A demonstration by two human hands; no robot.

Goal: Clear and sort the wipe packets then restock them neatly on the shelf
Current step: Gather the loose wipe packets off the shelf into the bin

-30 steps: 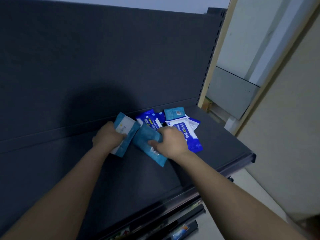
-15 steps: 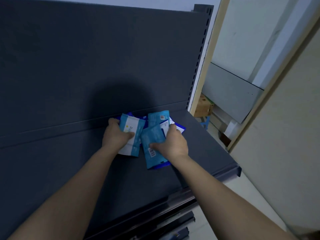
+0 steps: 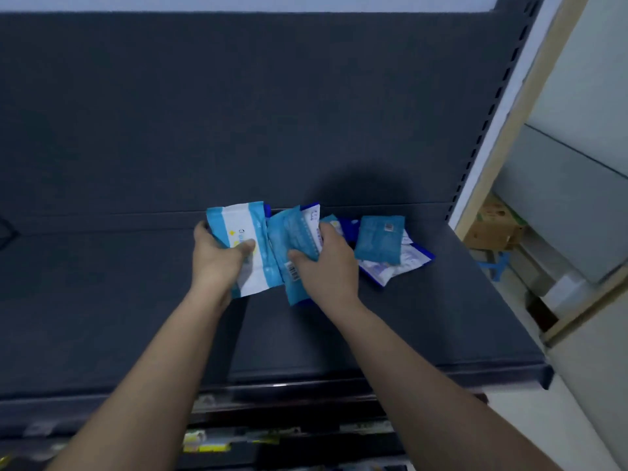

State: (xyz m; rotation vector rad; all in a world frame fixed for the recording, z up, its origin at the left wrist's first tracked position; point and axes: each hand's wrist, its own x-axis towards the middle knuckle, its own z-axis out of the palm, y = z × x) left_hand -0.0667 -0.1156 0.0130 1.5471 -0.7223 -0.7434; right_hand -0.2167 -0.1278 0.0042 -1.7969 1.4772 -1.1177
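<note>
My left hand (image 3: 217, 263) grips a light blue and white wipe packet (image 3: 244, 229), held upright above the dark shelf (image 3: 424, 317). Beside it, my right hand (image 3: 326, 266) holds a teal packet with a barcode (image 3: 292, 246), with at least one more packet behind it. To the right, a small teal packet (image 3: 379, 241) lies on top of white and dark blue packets (image 3: 394, 266) piled near the shelf's back panel. The packets under my right hand are partly hidden.
The shelf's dark back panel (image 3: 238, 113) rises behind the packets. A slotted upright (image 3: 489, 107) and a wooden post stand at the right. A cardboard box (image 3: 492, 226) sits on the floor beyond. Lower shelves with goods (image 3: 207, 441) show below the front edge.
The view has shifted, so the shelf's right end now lies further right. Both hands have lifted their packets away from the pile, which now lies to the right of my right hand.
</note>
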